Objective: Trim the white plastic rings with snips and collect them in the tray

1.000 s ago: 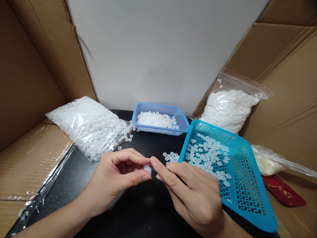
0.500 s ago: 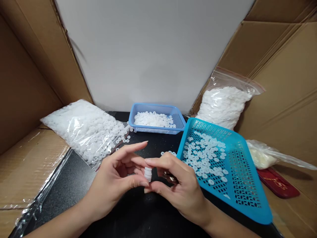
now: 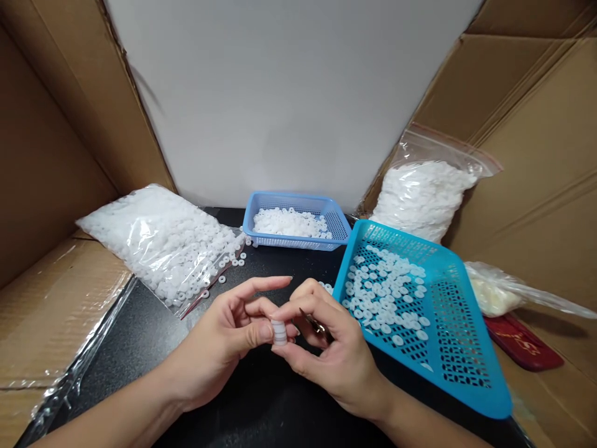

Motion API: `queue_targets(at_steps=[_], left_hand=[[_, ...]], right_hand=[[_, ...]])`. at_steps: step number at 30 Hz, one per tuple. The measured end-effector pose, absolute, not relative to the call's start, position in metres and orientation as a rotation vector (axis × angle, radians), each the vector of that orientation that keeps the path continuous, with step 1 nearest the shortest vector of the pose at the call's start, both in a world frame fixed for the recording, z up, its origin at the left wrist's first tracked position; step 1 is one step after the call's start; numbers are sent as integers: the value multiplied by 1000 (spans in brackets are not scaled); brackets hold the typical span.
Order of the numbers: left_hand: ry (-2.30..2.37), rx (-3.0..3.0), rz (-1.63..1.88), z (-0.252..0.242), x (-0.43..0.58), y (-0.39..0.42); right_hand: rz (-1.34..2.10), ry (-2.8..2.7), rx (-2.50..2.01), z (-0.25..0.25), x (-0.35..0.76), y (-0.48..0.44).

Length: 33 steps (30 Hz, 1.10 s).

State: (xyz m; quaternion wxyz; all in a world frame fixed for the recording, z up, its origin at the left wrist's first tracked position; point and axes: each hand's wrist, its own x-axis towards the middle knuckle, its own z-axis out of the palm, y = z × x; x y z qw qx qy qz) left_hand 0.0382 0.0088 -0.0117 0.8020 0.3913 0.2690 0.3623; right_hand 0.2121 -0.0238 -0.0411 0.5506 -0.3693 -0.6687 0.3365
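A short stack of white plastic washers (image 3: 280,333) stands roughly upright between my two hands, above the black table (image 3: 252,404). My left hand (image 3: 228,333) pinches the stack from the left, its thumb on the near side and the index finger stretched above. My right hand (image 3: 338,348) grips the same stack between a fingertip at its top and the thumb at its bottom. Tucked inside the right hand is a shiny metal tool with a pointed tip (image 3: 319,327); fingers hide most of it, so its kind is unclear.
Loose washers lie in a turquoise basket (image 3: 466,398) at right and a smaller blue basket (image 3: 298,242) behind. A washer-filled plastic bag (image 3: 158,242) spills some at left. Another full bag (image 3: 424,193), a small bag (image 3: 494,292) and a red case (image 3: 525,345) are right, near cardboard walls (image 3: 536,155).
The left thumb has moved up along the stack, and its washers sit more evenly aligned. The metal tool's pointed tip now shows above the right hand's fingers.
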Motion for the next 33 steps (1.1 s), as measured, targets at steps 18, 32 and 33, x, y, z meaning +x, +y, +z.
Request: queue_targets(at_steps=[18,32,33], left_hand=[[473,787,761,-14,42,6],[439,824,779,-19,39,6],[445,824,780,-19,39,6]], right_hand=[[1015,-1493,-856,-39,210,-27],[1040,-1469,-847,-39,210,-27],[1042,-1470,-847,-39,210,-27]])
